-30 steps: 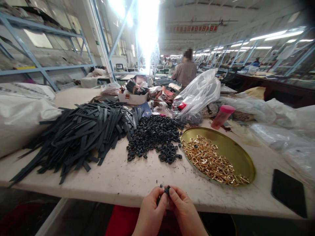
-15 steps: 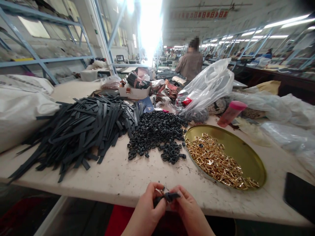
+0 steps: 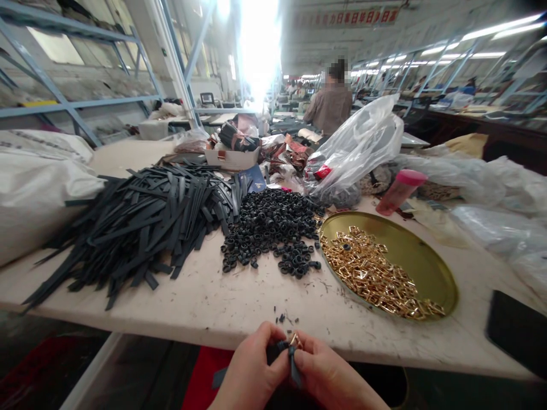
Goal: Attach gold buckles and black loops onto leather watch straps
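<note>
At the table's front edge, my left hand (image 3: pixel 258 361) is closed on a dark strap (image 3: pixel 294 367), with fingers and thumb pinched together. My right hand (image 3: pixel 322 364) is also closed, pinching the same strap from the right side. Between the fingertips of both hands shows a small gold buckle (image 3: pixel 295 340), through which the strap seems to pass. One end of the strap points down between the thumbs; another dark piece (image 3: pixel 219 377) shows left of my left wrist. The fingers hide part of the strap.
A heap of dark strips (image 3: pixel 145 222) lies at left, beside a pile of small black loops (image 3: pixel 273 228). At right stands a round gold tray (image 3: pixel 427 262) holding many gold buckles (image 3: pixel 376 279). Behind are a pink-lidded jar (image 3: pixel 401 191) and plastic bags (image 3: pixel 359 148). A dark flat object (image 3: pixel 515 333) lies far right.
Both hands have shifted slightly down. The strap end that pointed right now points down between the thumbs, and the gold buckle shows more plainly at the fingertips.
</note>
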### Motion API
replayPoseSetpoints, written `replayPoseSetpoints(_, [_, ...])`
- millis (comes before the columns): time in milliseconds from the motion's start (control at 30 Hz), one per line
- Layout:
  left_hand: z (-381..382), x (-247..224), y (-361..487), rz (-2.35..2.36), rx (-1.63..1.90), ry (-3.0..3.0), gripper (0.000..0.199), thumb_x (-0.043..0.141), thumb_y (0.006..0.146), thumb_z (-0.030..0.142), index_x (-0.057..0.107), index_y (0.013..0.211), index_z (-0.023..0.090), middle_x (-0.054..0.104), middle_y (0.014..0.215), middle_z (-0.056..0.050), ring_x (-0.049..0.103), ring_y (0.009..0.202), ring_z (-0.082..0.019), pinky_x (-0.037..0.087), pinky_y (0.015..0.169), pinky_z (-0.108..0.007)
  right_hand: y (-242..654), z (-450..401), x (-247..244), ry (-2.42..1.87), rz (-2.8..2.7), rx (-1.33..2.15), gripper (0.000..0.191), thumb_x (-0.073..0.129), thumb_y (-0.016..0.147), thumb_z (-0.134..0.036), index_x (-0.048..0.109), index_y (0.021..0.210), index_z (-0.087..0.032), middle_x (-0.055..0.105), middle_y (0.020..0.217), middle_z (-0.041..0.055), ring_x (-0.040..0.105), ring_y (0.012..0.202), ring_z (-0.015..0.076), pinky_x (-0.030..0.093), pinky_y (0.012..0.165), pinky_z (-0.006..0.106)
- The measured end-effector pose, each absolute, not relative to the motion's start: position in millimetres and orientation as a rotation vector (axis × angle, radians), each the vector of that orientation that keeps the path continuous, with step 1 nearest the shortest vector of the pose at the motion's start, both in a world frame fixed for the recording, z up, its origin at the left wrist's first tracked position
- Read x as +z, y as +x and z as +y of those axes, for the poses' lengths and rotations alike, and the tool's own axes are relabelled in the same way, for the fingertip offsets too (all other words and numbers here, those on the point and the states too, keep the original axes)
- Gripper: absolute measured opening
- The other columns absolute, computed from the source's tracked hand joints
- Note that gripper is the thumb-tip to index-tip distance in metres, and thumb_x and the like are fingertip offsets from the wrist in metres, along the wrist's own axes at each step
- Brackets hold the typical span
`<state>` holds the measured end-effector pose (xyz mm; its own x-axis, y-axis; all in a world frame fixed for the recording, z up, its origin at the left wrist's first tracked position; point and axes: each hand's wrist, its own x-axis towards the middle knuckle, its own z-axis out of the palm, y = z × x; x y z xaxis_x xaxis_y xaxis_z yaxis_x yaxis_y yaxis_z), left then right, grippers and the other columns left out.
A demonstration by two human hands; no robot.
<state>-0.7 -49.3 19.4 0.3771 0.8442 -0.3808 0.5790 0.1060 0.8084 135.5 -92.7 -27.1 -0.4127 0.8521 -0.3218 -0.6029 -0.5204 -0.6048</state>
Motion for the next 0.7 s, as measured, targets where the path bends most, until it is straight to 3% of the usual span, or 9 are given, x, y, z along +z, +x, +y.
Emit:
replayPoseSetpoints(100, [-54.8, 20.1, -3.6, 1.256, 0.352, 1.562, 0.01, 0.054, 0.07, 0.026, 0.054, 0.074, 0.017, 0.06, 0.069, 0.001, 0.053, 0.066, -0.015, 0.037, 0.06, -0.023, 132.1, -97.9, -20.8, -0.812, -0.372, 1.949, 0.033, 0.077, 0.058, -0.032, 0.05, 0.069, -0.016, 0.05, 0.061, -0.0038, 0.047, 0.057, 0.0087, 0.035, 0.057, 0.021])
replayPoseSetpoints(300, [-66.2, 18.8, -7.7, 1.075, 0.436, 1.257, 0.013, 0.057, 0.066, 0.024, 0.049, 0.072, 0.016, 0.053, 0.059, 0.004, 0.045, 0.054, -0.009, 0.033, 0.052, -0.021, 129.8, -101.3, -12.5, -1.109, -0.494, 1.559, 0.03, 0.065, 0.068, -0.04, 0.045, 0.065, -0.018, 0.044, 0.055, -0.0057, 0.042, 0.053, 0.009, 0.035, 0.054, 0.022])
replayPoseSetpoints(433, [-70.6, 14.4, -11.9, 0.921, 0.424, 1.047, 0.024, 0.061, 0.065, 0.026, 0.053, 0.082, 0.012, 0.06, 0.07, -0.001, 0.053, 0.059, -0.011, 0.039, 0.056, -0.022, 133.5, -105.3, -16.0, -1.457, -0.867, 1.15, 0.025, 0.063, 0.068, -0.034, 0.05, 0.085, -0.02, 0.046, 0.058, -0.007, 0.043, 0.052, 0.0106, 0.035, 0.051, 0.022])
replayPoseSetpoints(500, [-72.2, 10.6, -13.5, 0.909, 0.419, 1.008, 0.024, 0.062, 0.065, 0.026, 0.055, 0.083, 0.011, 0.062, 0.072, -0.002, 0.055, 0.058, -0.01, 0.04, 0.057, -0.022, 136.3, -109.0, -17.0, -1.479, -1.068, 1.175, 0.021, 0.059, 0.07, -0.03, 0.052, 0.088, -0.02, 0.048, 0.059, -0.0062, 0.044, 0.053, 0.0115, 0.035, 0.051, 0.023])
replayPoseSetpoints(567, [-73.4, 6.7, -14.4, 0.917, 0.386, 0.98, 0.024, 0.062, 0.065, 0.024, 0.056, 0.084, 0.011, 0.062, 0.069, -0.001, 0.055, 0.055, -0.009, 0.04, 0.055, -0.021, 138.7, -113.1, -16.2, -1.456, -1.216, 1.273, 0.009, 0.054, 0.073, -0.027, 0.052, 0.079, -0.02, 0.048, 0.056, -0.0058, 0.044, 0.053, 0.0111, 0.034, 0.05, 0.022])
replayPoseSetpoints(700, [-75.8, -0.3, -14.5, 0.954, 0.33, 0.945, 0.024, 0.062, 0.062, 0.022, 0.056, 0.082, 0.011, 0.064, 0.065, 0.0, 0.057, 0.053, -0.009, 0.04, 0.053, -0.021, 141.6, -119.1, -10.9, -1.433, -1.358, 1.335, 0.01, 0.047, 0.079, -0.029, 0.049, 0.076, -0.02, 0.051, 0.059, -0.0046, 0.046, 0.055, 0.011, 0.034, 0.052, 0.022])
